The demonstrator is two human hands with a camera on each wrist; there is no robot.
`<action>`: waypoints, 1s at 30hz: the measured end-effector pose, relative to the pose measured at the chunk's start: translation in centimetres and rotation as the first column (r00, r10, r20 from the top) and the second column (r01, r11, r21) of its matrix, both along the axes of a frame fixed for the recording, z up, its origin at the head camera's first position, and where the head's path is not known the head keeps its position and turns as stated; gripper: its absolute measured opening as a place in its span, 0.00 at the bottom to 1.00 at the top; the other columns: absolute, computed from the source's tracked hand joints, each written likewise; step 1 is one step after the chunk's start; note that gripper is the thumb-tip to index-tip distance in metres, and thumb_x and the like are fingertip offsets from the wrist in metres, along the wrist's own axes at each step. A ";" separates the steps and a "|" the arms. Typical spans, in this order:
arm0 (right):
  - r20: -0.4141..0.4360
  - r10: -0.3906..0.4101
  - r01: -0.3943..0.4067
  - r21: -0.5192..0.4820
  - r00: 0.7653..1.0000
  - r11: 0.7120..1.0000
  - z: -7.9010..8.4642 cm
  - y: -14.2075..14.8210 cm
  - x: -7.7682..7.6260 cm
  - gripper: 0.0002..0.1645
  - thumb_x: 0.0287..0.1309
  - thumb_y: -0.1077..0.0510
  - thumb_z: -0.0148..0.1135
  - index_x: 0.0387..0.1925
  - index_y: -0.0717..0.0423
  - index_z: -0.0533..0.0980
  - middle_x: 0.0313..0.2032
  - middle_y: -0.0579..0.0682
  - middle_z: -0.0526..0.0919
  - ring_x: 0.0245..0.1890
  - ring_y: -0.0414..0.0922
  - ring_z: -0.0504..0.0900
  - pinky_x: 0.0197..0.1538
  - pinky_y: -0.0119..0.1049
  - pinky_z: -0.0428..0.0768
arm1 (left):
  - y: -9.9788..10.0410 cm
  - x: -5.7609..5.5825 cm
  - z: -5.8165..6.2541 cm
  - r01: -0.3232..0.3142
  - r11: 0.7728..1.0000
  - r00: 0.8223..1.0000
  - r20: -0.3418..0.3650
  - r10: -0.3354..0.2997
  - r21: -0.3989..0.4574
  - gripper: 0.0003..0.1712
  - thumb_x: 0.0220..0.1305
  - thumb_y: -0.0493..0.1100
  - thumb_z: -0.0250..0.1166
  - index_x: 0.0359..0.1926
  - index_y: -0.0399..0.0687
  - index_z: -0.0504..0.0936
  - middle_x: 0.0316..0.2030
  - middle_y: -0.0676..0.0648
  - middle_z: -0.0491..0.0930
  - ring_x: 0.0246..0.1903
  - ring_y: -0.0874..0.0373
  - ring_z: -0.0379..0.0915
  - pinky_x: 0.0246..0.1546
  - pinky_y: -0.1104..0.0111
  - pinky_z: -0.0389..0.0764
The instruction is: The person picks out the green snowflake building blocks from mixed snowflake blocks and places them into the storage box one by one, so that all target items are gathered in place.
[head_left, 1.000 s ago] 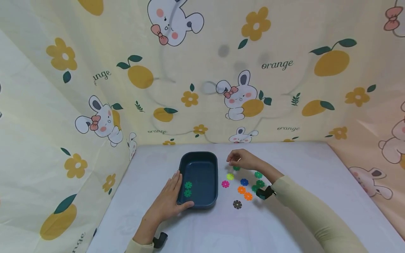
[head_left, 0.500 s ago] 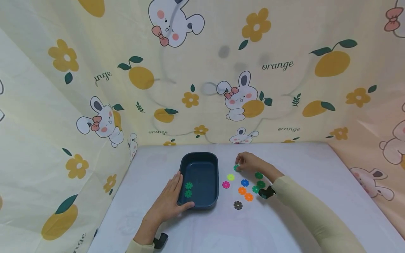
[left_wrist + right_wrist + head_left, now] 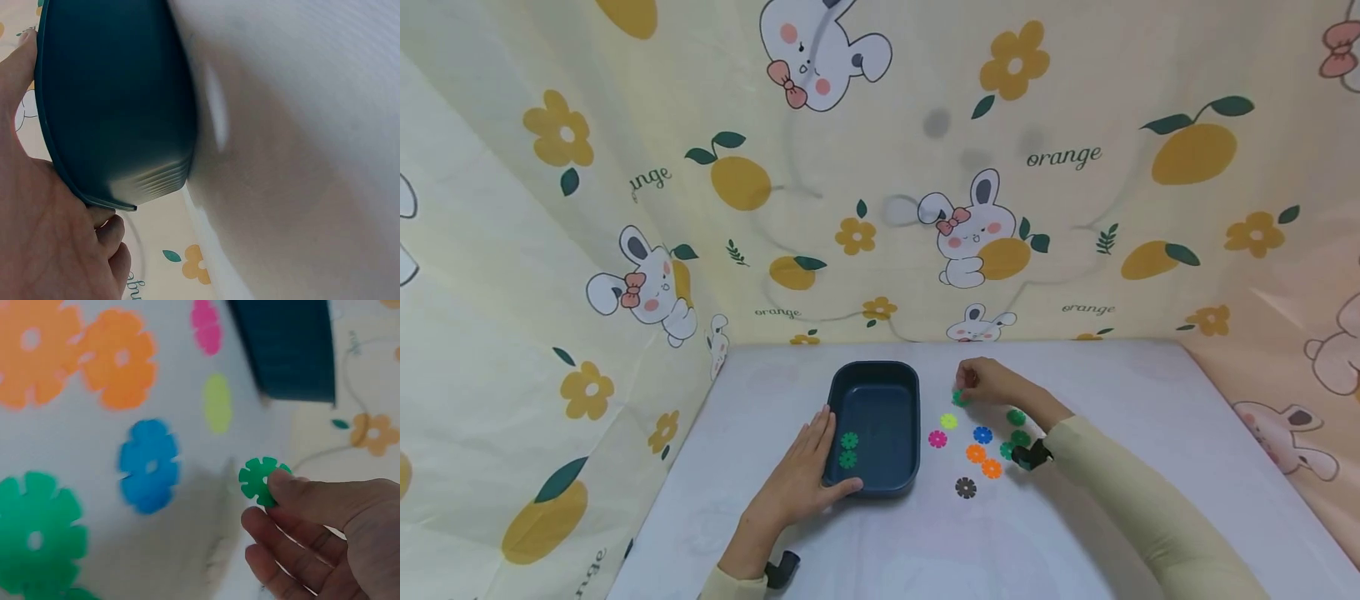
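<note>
My right hand (image 3: 992, 382) pinches a green snowflake disc (image 3: 255, 480) between thumb and fingertips, just above the table to the right of the dark blue tray (image 3: 887, 492). Two green discs (image 3: 848, 450) lie inside the tray at its left. Resting against the tray's left side is my left hand (image 3: 801, 475), its fingers stretched along the rim and the thumb at the near edge. In the left wrist view, the hand lies beside the tray's outer wall (image 3: 119, 106).
Loose discs lie right of the tray: a yellow one (image 3: 949, 422), a pink one (image 3: 937, 439), a blue one (image 3: 982, 435), two orange ones (image 3: 983, 461), a black one (image 3: 966, 487) and green ones (image 3: 1018, 438) near the right wrist. A patterned cloth (image 3: 880, 250) hangs behind the table.
My right hand has moved slightly right and down onto the green disc and now pinches it. The left hand stays at the tray.
</note>
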State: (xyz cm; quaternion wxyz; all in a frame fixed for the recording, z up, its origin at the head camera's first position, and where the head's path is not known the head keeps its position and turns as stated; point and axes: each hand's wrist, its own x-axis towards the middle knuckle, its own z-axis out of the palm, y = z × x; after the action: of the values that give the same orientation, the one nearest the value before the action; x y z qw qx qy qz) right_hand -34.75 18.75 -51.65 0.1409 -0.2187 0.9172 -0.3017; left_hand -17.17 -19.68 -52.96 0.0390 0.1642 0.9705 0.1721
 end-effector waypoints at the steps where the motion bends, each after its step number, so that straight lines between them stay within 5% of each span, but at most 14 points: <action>1: -0.002 0.006 -0.006 -0.013 1.000 1.000 0.3 -0.1 0.0 0.07 0.66 0.64 0.74 0.38 0.54 0.81 0.34 0.49 0.81 0.38 0.46 0.78 0.43 0.36 0.83 | 0.0 0.0 0.0 0.000 1.000 1.000 0.000 0.000 0.002 0.69 0.66 0.78 0.64 0.87 0.42 0.42 0.87 0.45 0.37 0.86 0.51 0.35 0.86 0.53 0.43; 10: 0.005 0.030 -0.028 -0.207 1.000 0.978 4.1 -2.2 0.8 0.05 0.68 0.65 0.72 0.42 0.58 0.83 0.36 0.50 0.87 0.40 0.59 0.88 0.45 0.41 0.90 | 0.0 0.0 0.0 -0.003 1.000 1.000 0.003 0.002 0.020 0.69 0.66 0.77 0.65 0.87 0.42 0.43 0.87 0.45 0.37 0.86 0.51 0.35 0.86 0.53 0.42; 17: 0.010 0.109 -0.100 -0.331 0.994 0.938 5.0 -5.2 1.5 0.05 0.69 0.66 0.71 0.44 0.58 0.84 0.37 0.51 0.87 0.38 0.53 0.87 0.52 0.57 0.90 | -0.1 -0.2 -0.2 -0.002 1.000 1.000 -0.003 0.002 0.012 0.69 0.66 0.78 0.65 0.87 0.42 0.42 0.87 0.45 0.36 0.86 0.52 0.34 0.86 0.53 0.42; 24: 0.002 0.245 -0.229 -0.344 0.970 0.911 3.7 -9.0 1.4 0.06 0.70 0.67 0.68 0.46 0.60 0.84 0.38 0.52 0.88 0.38 0.46 0.84 0.47 0.36 0.89 | -0.3 -0.1 0.0 0.007 1.000 1.000 -0.004 -0.007 0.027 0.69 0.67 0.77 0.65 0.87 0.42 0.42 0.87 0.45 0.37 0.86 0.51 0.35 0.86 0.53 0.43; 30: 0.019 0.290 -0.273 -0.287 0.957 0.918 2.7 -12.1 1.0 0.07 0.70 0.67 0.69 0.47 0.56 0.86 0.38 0.48 0.87 0.37 0.42 0.83 0.45 0.31 0.87 | -0.3 -0.1 0.0 0.014 0.999 1.000 -0.007 -0.014 0.032 0.68 0.67 0.76 0.65 0.87 0.41 0.42 0.87 0.44 0.37 0.86 0.49 0.35 0.86 0.52 0.44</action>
State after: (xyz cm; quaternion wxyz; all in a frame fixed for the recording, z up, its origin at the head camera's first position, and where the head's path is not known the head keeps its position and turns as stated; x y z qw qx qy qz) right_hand -33.76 6.67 -48.96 0.1783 -0.3569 0.8191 -0.4122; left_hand -17.26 -19.95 -52.92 0.0342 0.1722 0.9666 0.1865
